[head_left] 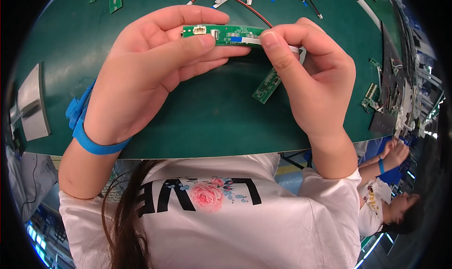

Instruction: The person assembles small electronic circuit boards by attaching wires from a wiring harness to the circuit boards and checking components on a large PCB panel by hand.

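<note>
From my end, the left hand (146,66), one blue wrist strap (96,144) on its wrist, grips one long green circuit board (225,31) between thumb and fingers, raised above the tabletop (212,118). The right hand (320,66) pinches one white flat ribbon cable (250,41), its single blue tip over the board's face. I count one white socket (199,30) there, plus a second circuit board (266,86) beneath the right hand; hanging or resting, I can't tell.
</note>
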The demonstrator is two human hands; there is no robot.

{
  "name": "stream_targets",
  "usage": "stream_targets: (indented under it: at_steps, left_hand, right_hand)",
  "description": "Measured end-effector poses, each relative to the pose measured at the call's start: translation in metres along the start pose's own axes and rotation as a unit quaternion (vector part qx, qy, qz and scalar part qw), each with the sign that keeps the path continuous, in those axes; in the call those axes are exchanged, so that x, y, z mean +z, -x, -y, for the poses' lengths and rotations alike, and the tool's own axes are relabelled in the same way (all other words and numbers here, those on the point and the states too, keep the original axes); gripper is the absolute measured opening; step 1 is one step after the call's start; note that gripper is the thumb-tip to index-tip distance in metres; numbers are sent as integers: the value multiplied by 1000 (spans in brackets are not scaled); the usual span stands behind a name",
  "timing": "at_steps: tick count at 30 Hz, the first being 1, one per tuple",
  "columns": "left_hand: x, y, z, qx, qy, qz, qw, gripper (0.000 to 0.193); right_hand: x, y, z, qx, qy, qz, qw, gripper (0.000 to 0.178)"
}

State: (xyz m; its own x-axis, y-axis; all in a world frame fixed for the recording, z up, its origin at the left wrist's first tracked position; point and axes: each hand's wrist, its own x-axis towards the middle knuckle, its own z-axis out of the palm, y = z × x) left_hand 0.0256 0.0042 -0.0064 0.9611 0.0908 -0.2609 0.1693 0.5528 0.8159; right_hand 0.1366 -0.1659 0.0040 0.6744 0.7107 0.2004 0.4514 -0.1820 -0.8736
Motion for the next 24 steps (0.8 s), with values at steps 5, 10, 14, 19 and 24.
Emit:
stream_targets:
  at_steps: [5,10,14,19,24]
  left_hand:
    - [-1,0,1,-1,5,-5,1000,35]
    - [-1,1,3,-19,23,-2,1000,34]
    - [1,1,4,-13,20,1,1000,33]
    - [0,0,6,-8,19,7,1000,33]
    - [0,-1,7,-2,8,11,1000,33]
  right_hand:
    - [5,1,-6,-101,144,-51,983,2]
    - [8,0,-21,-152,45,-8,987,3]
    - [7,1,-22,-147,37,-11,988,3]
    - [10,2,-3,-102,27,-7,994,4]
    - [11,3,-3,-95,12,-15,995,5]
